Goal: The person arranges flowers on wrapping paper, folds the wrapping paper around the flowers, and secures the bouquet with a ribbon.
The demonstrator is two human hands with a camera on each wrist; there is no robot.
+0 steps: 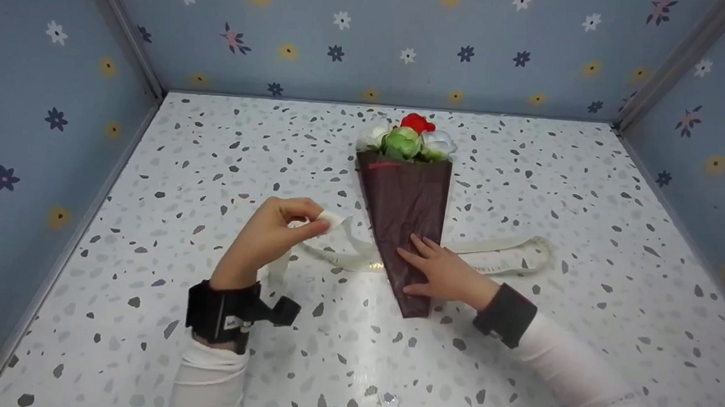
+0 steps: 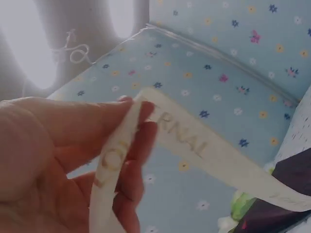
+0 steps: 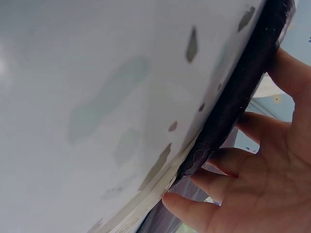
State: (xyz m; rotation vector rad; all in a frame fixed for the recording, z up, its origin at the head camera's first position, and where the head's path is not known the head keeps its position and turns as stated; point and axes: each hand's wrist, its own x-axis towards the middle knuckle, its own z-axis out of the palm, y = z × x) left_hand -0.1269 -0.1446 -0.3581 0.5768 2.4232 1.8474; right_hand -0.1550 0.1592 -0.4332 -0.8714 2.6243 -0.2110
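A bouquet in dark maroon wrapping lies on the speckled table, with red, green and white blooms at its far end. Beneath its lower half runs a cream ribbon with gold lettering, looped out to the right. On the left side, my left hand pinches the ribbon between thumb and fingers and lifts it off the table; the left wrist view shows the ribbon folded over the fingertips. My right hand rests with spread fingers on the narrow lower part of the wrapping.
Blue panels with a flower print enclose the table at the back and both sides. A small clear scrap lies near the front edge. Bright lamps show in the left wrist view.
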